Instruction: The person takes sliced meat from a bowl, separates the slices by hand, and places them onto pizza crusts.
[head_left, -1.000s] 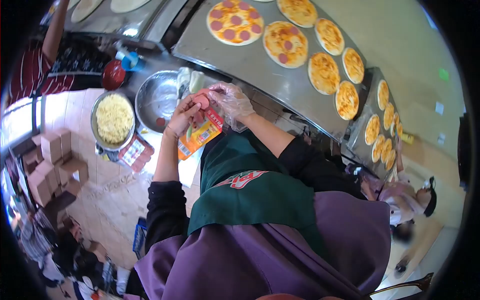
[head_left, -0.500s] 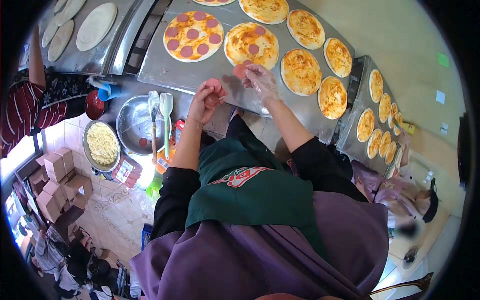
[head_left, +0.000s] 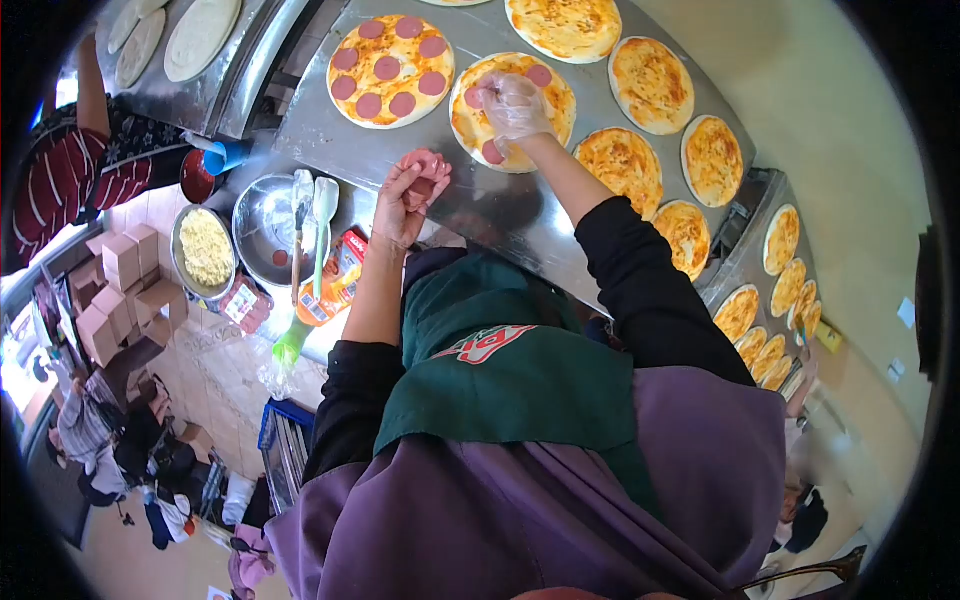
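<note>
Several pink sausage slices (head_left: 430, 172) are held in my bare left hand (head_left: 402, 205), above the near edge of the metal table. My right hand (head_left: 515, 108), in a clear plastic glove, is over a sauced pizza base (head_left: 550, 115), its fingers closed at a slice (head_left: 474, 97) on the left part of that base. Other slices lie on the same base near its top and bottom edges. To the left is a pizza (head_left: 388, 88) with a ring of slices and one in the middle.
Sauced bases (head_left: 650, 85) cover the metal table (head_left: 310, 130). At left are a steel bowl (head_left: 245, 210) with spatulas (head_left: 324, 210), a bowl of grated cheese (head_left: 206, 250), an orange packet (head_left: 335, 285) and a co-worker's striped clothing (head_left: 75, 185). More people are at lower left and right.
My hands have moved apart from each other. My right hand has gone from beside my left hand to the pizza base with a slice, while my left hand keeps its slices. The view has shifted.
</note>
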